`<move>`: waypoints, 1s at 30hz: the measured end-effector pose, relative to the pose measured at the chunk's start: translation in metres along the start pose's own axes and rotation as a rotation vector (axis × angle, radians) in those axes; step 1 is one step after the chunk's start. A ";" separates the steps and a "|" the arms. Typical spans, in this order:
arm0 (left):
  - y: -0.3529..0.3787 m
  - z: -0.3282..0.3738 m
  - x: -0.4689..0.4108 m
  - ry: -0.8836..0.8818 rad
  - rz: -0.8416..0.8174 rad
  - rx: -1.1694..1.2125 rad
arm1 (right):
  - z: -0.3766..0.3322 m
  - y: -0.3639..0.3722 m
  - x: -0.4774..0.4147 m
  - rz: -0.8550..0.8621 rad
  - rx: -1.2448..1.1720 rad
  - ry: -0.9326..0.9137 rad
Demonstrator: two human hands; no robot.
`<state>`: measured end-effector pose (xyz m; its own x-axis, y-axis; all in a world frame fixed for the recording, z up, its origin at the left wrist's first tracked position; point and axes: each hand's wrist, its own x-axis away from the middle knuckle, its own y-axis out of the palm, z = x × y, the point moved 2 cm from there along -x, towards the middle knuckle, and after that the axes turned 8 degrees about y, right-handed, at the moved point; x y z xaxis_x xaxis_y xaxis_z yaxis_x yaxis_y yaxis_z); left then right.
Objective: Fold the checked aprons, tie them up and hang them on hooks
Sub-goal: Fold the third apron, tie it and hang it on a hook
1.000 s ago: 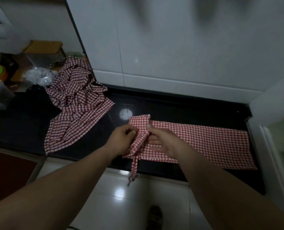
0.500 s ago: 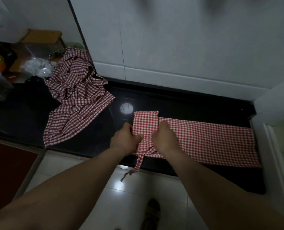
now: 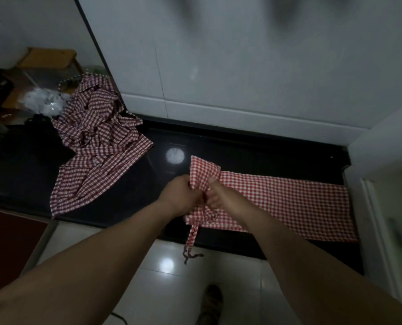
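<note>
A red-and-white checked apron [image 3: 289, 202] lies folded into a long strip on the black counter [image 3: 254, 151]. Its left end is turned up and bunched. My left hand [image 3: 178, 195] and my right hand [image 3: 221, 195] both grip that bunched end, close together. The apron's strap [image 3: 193, 235] hangs over the counter's front edge towards the floor. A pile of darker checked aprons [image 3: 96, 146] lies crumpled on the counter to the left, apart from both hands.
White wall tiles [image 3: 242, 66] rise behind the counter. A white cabinet edge [image 3: 382, 207] stands at the right. Clutter with a plastic bag [image 3: 42, 102] and a wooden box [image 3: 47, 59] sits at the far left. Below are white floor tiles [image 3: 167, 277] and a dark red mat [image 3: 7, 242].
The apron's left end, folded flat half a second ago, is now gathered and bunched between my two hands. My hands have come closer together.
</note>
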<state>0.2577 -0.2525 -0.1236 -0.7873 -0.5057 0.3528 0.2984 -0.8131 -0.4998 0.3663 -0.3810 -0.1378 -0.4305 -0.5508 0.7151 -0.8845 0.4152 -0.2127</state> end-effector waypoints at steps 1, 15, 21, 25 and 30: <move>0.005 0.009 0.001 0.023 -0.060 0.048 | -0.003 -0.006 0.005 -0.075 -0.160 0.050; 0.056 -0.006 -0.014 -0.013 -0.003 0.031 | 0.030 -0.063 -0.002 0.012 -0.512 0.127; 0.066 0.019 -0.026 -0.034 -0.088 0.084 | 0.040 -0.074 -0.010 0.418 -0.080 0.071; 0.077 0.018 -0.036 -0.045 -0.052 0.057 | 0.040 -0.071 -0.013 0.590 0.113 0.009; 0.087 0.020 -0.041 -0.032 -0.011 -0.163 | 0.041 -0.072 0.011 0.975 0.344 -0.164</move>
<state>0.3264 -0.3080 -0.1659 -0.7715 -0.5082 0.3829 0.1962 -0.7624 -0.6166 0.4176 -0.4461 -0.1423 -0.9810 -0.1901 0.0382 -0.1332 0.5179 -0.8450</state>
